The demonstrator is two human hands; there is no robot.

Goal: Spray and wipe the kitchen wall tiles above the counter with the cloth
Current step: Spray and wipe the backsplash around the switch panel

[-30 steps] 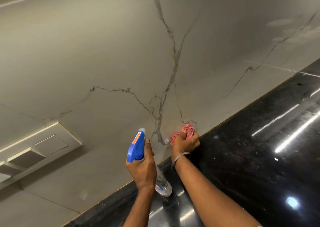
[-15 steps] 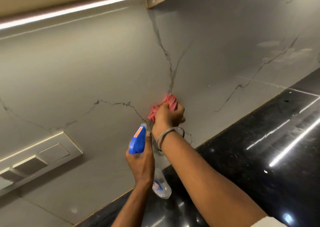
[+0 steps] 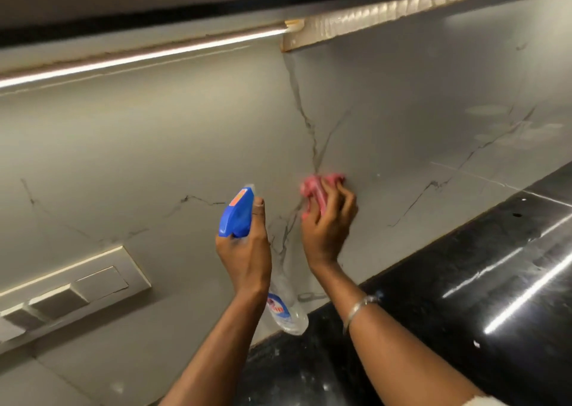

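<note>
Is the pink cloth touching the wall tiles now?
Touching. The head view shows the right hand pressing the pink cloth flat against the wall tiles, no gap visible.

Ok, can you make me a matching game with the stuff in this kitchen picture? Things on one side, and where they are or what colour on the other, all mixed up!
1 cloth
2 spray bottle
3 counter
4 bangle

A in the left hand
B black and shiny
C silver
D pink, in the right hand

Pairs: 1-D, 2-A, 3-B, 4-C.
</note>
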